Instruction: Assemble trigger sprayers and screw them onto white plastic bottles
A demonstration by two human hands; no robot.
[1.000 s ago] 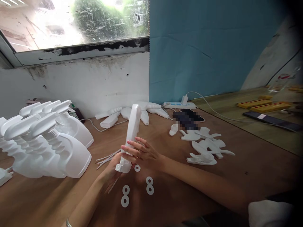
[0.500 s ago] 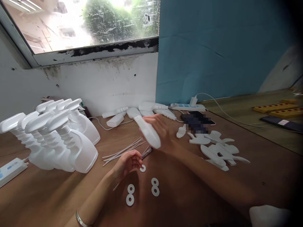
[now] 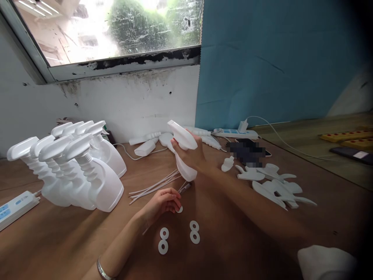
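My right hand [image 3: 192,153] is closed around the neck of a white spray bottle [image 3: 186,171], raised over the table. Its smooth white head [image 3: 183,135] shows above my fingers. Lower and to the left, my left hand [image 3: 164,202] curls over the table with a thin white tube [image 3: 145,230] sticking out below the palm. A small clear-and-metallic piece [image 3: 185,188] shows just past the fingertips; whether it joins the tube is hidden. Under those fingertips lies a partly covered white ring [image 3: 180,209]. Two pairs of white rings [image 3: 163,247] [image 3: 195,237] lie nearer me.
Several white spray bottles [image 3: 105,186] stand at left beside a power strip [image 3: 17,208]. Thin white tubes [image 3: 154,188] lie behind my left hand. White bottle parts [image 3: 145,147] lie along the wall. White trigger pieces [image 3: 276,186] and a phone [image 3: 265,151] are at right.
My right hand has turned the spray bottle from a slanted hold to more upright, so its head now shows on top. My left hand has shifted little; the view has moved slightly.
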